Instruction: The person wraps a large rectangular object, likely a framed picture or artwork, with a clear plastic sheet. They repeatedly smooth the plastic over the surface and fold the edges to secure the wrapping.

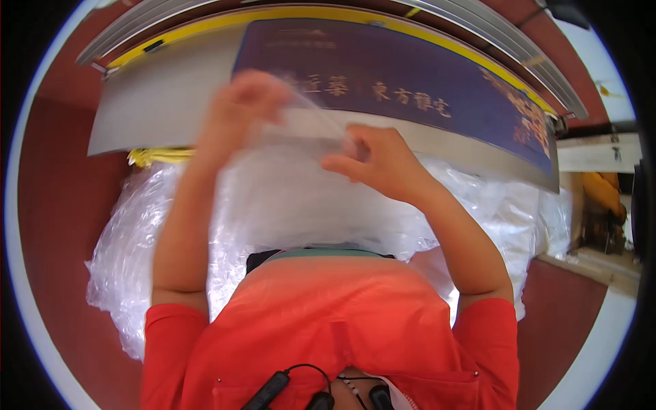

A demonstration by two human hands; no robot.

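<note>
A clear plastic film (316, 109), perhaps the edge of a bag, stretches between my two hands above a grey table. My left hand (249, 99) is raised at its upper left end, fingers curled on the film but smeared by motion. Lower and to the right, my right hand (383, 160) pinches the other end between thumb and fingers. Below the hands, a pile of shiny translucent plastic (294, 198) lies in front of my body and spreads to both sides. Whether the held piece joins that pile, I cannot tell.
Across the far side lies a grey tabletop (164, 96) with a dark blue printed mat (396, 72) on it. A yellow strip and metal rail (471, 20) run behind. Yellow material (160, 156) pokes out at the left. An orange object (603, 191) sits at the far right.
</note>
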